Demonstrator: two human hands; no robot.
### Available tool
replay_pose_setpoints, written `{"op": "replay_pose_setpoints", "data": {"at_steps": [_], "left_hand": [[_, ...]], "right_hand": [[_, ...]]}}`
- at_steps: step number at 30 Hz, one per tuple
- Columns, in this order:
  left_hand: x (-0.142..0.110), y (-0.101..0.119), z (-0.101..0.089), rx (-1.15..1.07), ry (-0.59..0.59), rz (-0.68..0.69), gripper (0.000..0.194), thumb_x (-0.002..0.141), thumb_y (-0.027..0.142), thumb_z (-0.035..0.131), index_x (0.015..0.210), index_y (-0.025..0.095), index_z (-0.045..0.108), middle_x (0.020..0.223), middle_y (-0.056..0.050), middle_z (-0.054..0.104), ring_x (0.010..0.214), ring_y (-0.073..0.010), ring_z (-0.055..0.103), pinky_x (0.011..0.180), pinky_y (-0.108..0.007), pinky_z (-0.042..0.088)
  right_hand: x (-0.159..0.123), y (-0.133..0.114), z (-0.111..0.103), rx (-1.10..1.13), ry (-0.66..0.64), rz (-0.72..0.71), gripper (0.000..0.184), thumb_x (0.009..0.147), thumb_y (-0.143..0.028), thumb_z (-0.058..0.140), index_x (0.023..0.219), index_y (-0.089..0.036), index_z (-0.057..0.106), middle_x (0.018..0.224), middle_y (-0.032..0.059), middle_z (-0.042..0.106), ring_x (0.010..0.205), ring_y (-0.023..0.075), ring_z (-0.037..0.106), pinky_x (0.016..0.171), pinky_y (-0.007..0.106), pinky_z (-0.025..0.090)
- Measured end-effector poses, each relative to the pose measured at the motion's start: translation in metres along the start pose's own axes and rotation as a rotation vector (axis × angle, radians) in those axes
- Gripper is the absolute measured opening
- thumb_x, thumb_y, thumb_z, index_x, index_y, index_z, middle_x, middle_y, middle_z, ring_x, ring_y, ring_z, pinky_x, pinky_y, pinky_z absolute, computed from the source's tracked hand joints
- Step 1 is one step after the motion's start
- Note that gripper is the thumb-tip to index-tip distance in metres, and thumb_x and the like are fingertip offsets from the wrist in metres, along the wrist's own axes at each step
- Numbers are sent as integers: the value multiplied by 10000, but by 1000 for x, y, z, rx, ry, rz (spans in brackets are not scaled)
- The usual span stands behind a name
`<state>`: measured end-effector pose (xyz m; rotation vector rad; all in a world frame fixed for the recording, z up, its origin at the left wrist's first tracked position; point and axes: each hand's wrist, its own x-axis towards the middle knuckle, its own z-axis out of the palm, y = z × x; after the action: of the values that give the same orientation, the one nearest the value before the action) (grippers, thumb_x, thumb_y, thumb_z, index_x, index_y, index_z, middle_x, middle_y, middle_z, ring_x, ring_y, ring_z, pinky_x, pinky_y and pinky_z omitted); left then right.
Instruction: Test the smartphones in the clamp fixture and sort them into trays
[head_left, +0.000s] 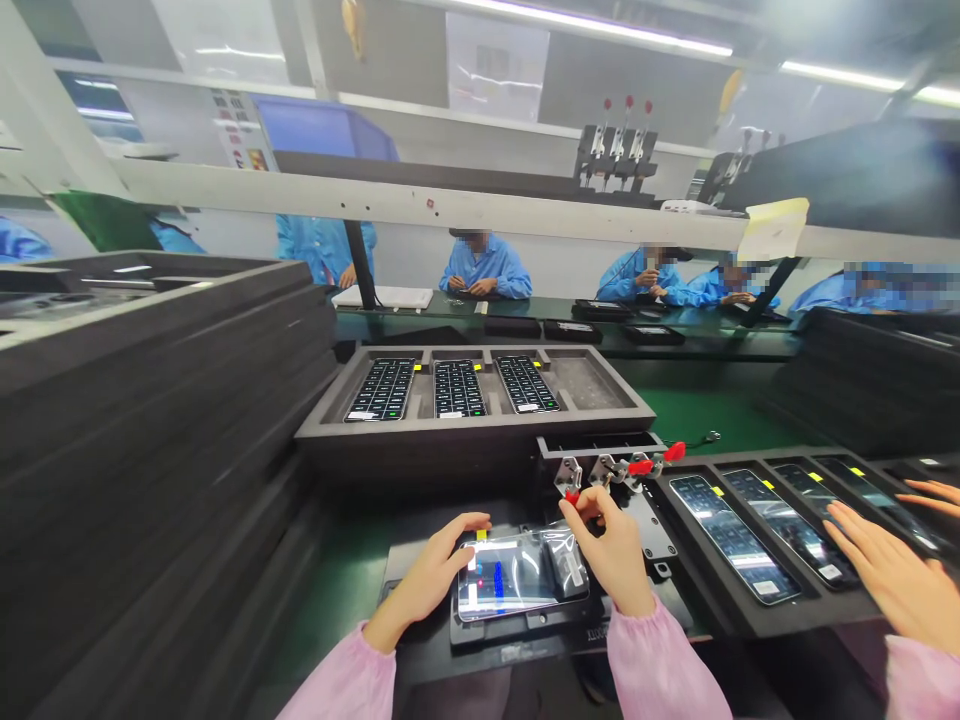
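A phone (517, 575) with a lit screen lies in a black test fixture (517, 628). My left hand (431, 575) grips its left end, thumb on the screen edge and forefinger along the far side near a yellow tab. A black block (566, 560) presses over the phone's right end. My right hand (615, 545) is closed, its thumb and forefinger pinching the red-tipped lever (572, 497) of a toggle clamp. Beside it stand more metal toggle clamps with red handles (640, 468). The other fingers of my right hand are curled and partly hidden.
Behind the fixture, a foam tray (480, 428) holds three phones showing key grids. To the right, another tray (720, 600) holds several phones; a co-worker's hands (892, 590) reach over it. Stacked black trays (150, 480) rise at left. Several people in blue sit across the line.
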<state>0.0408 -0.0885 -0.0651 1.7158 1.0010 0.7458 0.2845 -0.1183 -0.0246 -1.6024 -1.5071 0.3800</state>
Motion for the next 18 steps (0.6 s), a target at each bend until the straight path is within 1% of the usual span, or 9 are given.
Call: {"op": "replay_pose_setpoints", "data": {"at_steps": [5,11,18], "left_hand": [[1,0,1,7,9,13,375,815,146,411,1161,250,514,1198,-8,577,1134,-200,490,995,-334,332],[0,0,1,28,18,2,376,816,152,411,1163,250,514,1204,-9,574,1139,-200,485,995,-336,332],[-1,2,1,22,17,10,367,818,155,410,1154,252,523,1194,-9,575,1129,-203,488,992,-338,336]], "right_hand": [[-1,6,4,-8,36,-12,247,796,-432,521,713,-218,432,641,-51,566,603,109,564,632,236,403],[0,9,5,7,34,-36,258,802,-451,510,720,-219,435,639,-37,561,586,120,557,627,248,416],[0,10,5,-3,26,-18,264,798,-455,523,717,-220,434,644,-47,551,594,109,547,632,236,404]]}}
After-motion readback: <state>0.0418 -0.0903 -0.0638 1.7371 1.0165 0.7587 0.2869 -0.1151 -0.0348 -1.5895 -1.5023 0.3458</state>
